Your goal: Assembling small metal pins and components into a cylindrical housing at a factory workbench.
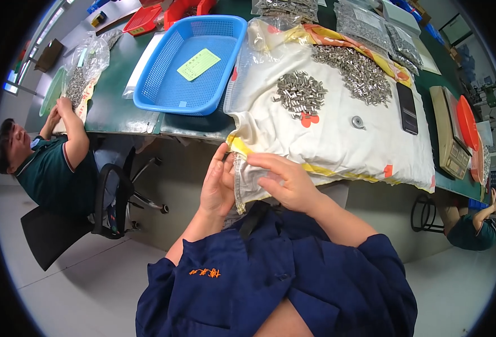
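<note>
Left hand (217,188) and right hand (287,182) both gripping a small clear plastic bag of metal parts (248,182), holding it at the near table edge, just below the white cloth (338,140) bearing piles of small metal cylinders (301,92), blue basket (163,90) sitting nearby.

Clear plastic bag (252,182) between both hands — pale green label (198,64) inside blue basket (189,62).
</note>
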